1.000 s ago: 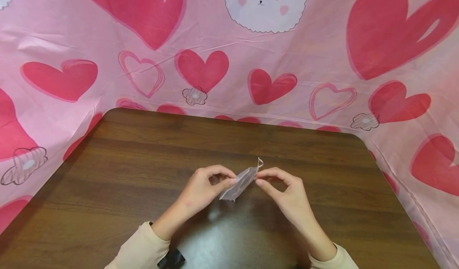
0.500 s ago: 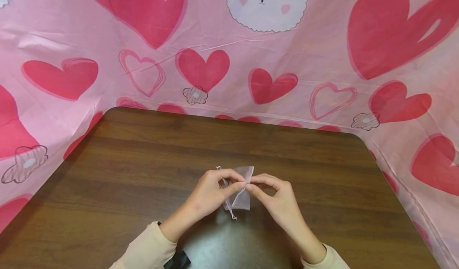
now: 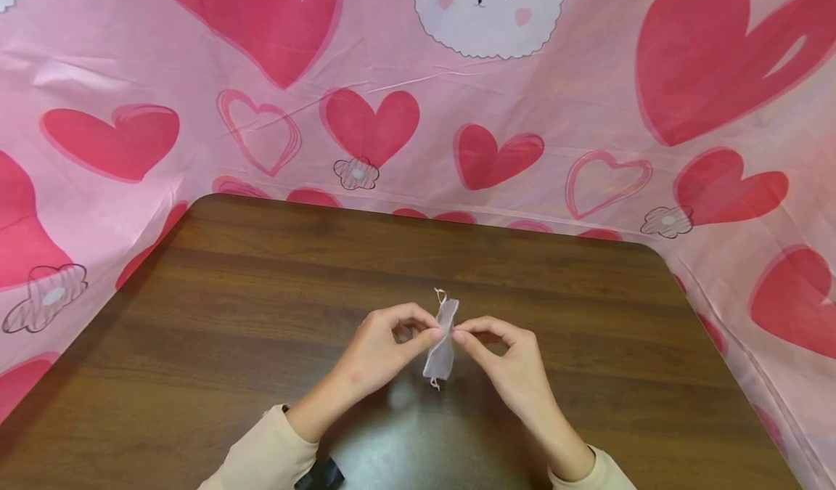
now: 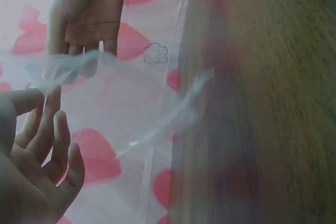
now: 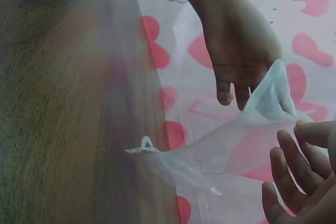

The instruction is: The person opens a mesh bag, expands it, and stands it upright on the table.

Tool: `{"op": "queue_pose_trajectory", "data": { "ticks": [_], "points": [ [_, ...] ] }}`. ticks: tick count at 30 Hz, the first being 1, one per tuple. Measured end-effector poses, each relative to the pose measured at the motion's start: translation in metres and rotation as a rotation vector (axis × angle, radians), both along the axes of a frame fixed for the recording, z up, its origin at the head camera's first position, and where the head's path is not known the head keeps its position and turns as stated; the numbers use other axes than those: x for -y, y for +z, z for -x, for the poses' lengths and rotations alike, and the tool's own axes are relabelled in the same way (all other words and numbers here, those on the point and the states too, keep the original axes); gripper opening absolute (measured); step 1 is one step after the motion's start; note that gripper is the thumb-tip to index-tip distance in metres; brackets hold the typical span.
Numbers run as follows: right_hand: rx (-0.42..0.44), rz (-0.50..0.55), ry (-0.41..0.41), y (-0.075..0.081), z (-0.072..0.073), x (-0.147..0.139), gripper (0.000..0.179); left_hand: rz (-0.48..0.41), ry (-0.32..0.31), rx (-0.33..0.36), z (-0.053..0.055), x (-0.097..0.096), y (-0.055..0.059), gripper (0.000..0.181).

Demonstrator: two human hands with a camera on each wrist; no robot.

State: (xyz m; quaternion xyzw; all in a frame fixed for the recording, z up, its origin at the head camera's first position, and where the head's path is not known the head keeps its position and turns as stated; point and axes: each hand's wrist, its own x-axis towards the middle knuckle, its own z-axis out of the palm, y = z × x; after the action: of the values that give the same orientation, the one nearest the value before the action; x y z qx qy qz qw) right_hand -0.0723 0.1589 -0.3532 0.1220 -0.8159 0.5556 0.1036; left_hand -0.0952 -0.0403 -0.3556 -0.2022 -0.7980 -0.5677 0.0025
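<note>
Between the two hands hangs a small sheer white drawstring pouch point(image 3: 442, 352), with cord loops at its far and near ends in the head view. My left hand point(image 3: 385, 345) pinches its left side between thumb and fingertips. From the other side my right hand point(image 3: 512, 352) pinches the pouch's right edge. The left wrist view shows the see-through fabric point(image 4: 157, 124) blurred, above the table's edge. In the right wrist view the fabric peaks near the left hand point(image 5: 244, 51), and a cord loop point(image 5: 147, 144) sticks out at the lower left. Nothing can be made out inside the pouch.
A dark wood-grain table point(image 3: 274, 258) lies below the hands. Pink cloth with red hearts point(image 3: 369, 123) rises behind it and along both sides. Something black point(image 3: 320, 474) shows beside the left sleeve point(image 3: 268, 450).
The pouch has been turned about between the fingers. Its cords pointed left and toward me half a second ago; now they stick out at the far and near ends. Both hands stay close together.
</note>
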Motion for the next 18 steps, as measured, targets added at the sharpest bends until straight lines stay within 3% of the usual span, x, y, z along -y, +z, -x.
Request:
{"op": "queue_pose_trajectory", "data": {
  "ticks": [7,18],
  "points": [
    [-0.001,0.001,0.043,-0.0030,0.0004,0.0034,0.007,0.005,-0.027,0.001,-0.0018,-0.0016,0.0014,0.004],
    [0.018,-0.002,-0.001,-0.0015,0.0011,-0.0049,0.007,0.002,0.009,0.005,0.0017,0.0031,0.0003,0.009]
  ]
}}
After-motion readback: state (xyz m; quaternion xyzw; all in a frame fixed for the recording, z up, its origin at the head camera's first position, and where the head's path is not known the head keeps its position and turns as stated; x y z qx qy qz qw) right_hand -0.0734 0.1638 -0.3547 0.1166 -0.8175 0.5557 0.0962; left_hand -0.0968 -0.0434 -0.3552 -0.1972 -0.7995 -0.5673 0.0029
